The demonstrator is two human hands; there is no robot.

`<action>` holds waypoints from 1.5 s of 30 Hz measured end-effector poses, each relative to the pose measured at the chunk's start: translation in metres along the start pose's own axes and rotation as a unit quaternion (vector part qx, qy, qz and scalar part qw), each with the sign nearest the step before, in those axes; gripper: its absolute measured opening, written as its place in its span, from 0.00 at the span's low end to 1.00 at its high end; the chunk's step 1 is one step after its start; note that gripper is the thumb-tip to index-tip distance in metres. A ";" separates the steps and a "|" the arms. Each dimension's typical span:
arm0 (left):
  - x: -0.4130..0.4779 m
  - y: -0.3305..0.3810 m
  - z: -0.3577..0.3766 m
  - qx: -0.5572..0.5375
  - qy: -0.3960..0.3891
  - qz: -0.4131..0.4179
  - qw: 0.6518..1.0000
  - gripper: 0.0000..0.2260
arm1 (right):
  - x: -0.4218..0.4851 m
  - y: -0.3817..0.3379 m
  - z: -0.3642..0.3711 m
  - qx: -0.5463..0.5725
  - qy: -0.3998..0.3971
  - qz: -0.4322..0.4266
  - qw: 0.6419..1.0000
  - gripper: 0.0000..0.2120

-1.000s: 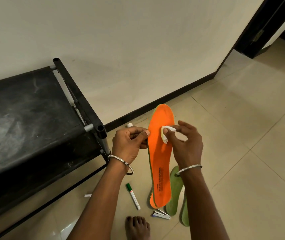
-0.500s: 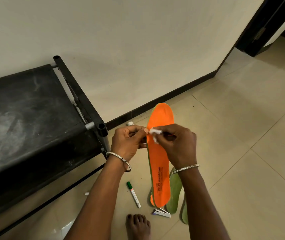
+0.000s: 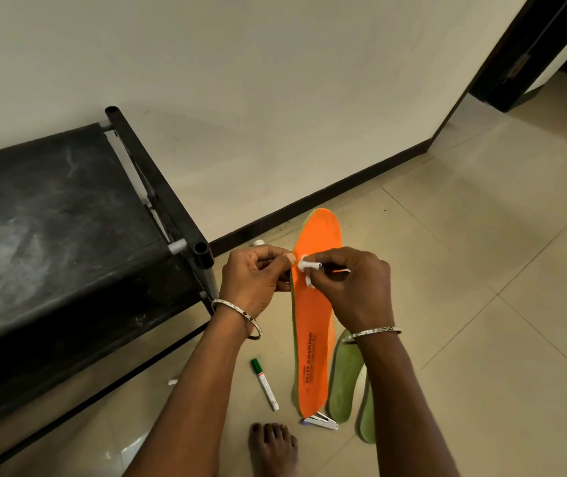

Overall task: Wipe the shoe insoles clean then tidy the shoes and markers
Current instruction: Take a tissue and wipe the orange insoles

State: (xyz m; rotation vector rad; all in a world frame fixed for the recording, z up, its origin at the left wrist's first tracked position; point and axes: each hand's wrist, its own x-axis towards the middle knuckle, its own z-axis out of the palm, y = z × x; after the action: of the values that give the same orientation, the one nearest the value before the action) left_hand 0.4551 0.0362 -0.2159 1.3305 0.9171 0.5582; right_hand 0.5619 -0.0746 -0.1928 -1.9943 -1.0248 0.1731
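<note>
Orange insole (image 3: 313, 339) held lengthwise, toe end away from the person. Left hand (image 3: 258, 280) pinches its left edge. Right hand (image 3: 352, 287) pinches a white wad (image 3: 304, 266) against its face. Green-capped marker (image 3: 264, 383) lies on the floor left of its heel; green insoles (image 3: 344, 376) lie right of the heel.

The orange insole (image 3: 312, 325) carries dark print near its heel. Only the word "cushion" is readable, the rest is too small.
</note>
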 end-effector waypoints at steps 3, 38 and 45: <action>-0.002 0.001 0.003 0.014 -0.033 0.010 0.999 0.04 | 0.002 0.001 0.004 -0.014 0.098 -0.008 0.995 0.08; -0.001 -0.001 0.000 0.059 0.001 0.047 0.997 0.06 | 0.001 -0.001 -0.012 0.051 -0.138 0.006 0.989 0.05; -0.003 0.003 0.006 0.056 -0.020 0.040 0.997 0.03 | 0.005 -0.004 0.004 0.015 0.076 0.017 0.997 0.06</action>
State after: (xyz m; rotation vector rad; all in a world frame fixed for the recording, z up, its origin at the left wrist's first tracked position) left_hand 0.4586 0.0307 -0.2128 1.4792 0.8757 0.5460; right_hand 0.5614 -0.0677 -0.1912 -1.9655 -0.8871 0.0545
